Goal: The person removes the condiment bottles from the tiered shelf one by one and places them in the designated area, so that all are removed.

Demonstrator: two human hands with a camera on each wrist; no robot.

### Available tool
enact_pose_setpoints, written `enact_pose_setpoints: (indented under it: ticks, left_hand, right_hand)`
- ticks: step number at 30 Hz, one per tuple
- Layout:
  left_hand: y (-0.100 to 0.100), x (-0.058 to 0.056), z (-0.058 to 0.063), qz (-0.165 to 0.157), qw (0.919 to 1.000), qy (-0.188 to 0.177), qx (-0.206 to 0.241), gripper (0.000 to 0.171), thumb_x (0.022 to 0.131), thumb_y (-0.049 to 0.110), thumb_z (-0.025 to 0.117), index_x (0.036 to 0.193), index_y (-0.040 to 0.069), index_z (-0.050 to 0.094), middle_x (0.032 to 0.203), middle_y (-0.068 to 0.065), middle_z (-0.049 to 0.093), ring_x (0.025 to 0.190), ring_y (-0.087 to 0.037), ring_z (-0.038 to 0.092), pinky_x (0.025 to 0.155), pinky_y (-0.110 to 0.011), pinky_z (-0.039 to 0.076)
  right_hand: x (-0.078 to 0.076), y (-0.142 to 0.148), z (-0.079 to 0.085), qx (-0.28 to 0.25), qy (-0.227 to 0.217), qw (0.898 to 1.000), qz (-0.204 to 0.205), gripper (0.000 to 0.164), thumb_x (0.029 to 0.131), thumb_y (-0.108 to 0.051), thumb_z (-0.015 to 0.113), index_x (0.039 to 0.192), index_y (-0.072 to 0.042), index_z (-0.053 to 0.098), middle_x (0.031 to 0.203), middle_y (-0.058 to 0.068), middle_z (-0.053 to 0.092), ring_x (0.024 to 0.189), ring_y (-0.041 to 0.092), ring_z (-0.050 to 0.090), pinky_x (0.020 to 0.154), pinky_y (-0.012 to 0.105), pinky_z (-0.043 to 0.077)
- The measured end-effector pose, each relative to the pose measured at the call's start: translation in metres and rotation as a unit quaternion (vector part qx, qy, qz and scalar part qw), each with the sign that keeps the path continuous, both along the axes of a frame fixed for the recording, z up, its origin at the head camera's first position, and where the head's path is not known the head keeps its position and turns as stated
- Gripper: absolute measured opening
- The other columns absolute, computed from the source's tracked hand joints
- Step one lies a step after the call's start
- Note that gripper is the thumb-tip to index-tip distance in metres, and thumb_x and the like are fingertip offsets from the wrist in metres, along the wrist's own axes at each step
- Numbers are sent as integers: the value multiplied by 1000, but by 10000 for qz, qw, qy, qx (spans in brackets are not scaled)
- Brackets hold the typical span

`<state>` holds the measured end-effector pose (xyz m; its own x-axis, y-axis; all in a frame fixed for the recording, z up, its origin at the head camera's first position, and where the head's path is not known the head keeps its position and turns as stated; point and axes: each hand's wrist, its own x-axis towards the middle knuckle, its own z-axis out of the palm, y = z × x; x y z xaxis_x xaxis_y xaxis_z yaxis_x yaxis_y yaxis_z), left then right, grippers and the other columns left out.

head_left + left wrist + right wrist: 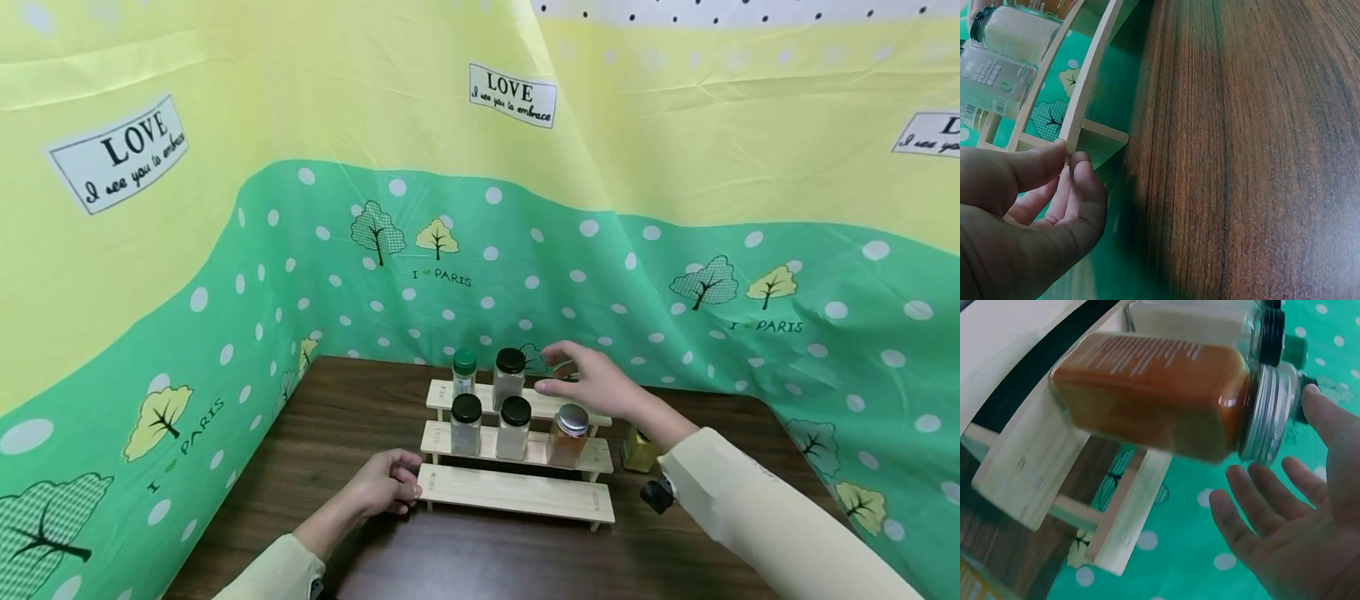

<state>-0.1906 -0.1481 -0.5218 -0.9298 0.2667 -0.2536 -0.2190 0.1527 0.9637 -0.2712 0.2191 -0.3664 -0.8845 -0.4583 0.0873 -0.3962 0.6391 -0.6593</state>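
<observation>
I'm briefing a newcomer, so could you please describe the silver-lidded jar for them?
On the dark table stands a pale three-tier rack. On its middle tier, the jar is rightmost in the head view, beside two black-lidded jars. Its silver lid and orange-brown contents set it apart from both.

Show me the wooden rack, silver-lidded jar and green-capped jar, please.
Wooden rack [517, 492], head view: bare front shelf.
Silver-lidded jar [1154, 397], right wrist view: its body.
Green-capped jar [464, 362], head view: green cap.
</observation>
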Motion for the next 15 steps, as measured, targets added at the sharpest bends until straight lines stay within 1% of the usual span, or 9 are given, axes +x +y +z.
enact_pose_setpoints:
  ticks: [3,10,15]
  left_hand:
    - [0,0,0,2,10000,10,1,51,84,-12,72,131,-9,51,92,-12,58,72,-22,64,59,-30,58]
    - [0,0,0,-37,10000,-48,53,50,86,-11,72,131,-9,50,91,-12,59,71,-20,63,60,-30,57]
    - [-1,0,-1,-25,9999,-87,60,50,86,-11,72,131,-9,51,91,-12,59,71,-21,63,60,-30,57]
  right_hand:
    - [-2,-11,-1,144,-17,9999,82,65,94,-43,74,144,-9,51,137,15,59,122,40,62,98,52,55]
    - [-5,-28,-5,325,-288,9991,38,72,94,-46,73,150,-11,45,141,12,59,125,32,62,101,48,55]
    - [-8,-35,-8,423,-197,9989,-20,75,94,-46,73,152,-8,43,142,14,59,128,34,59,103,50,53]
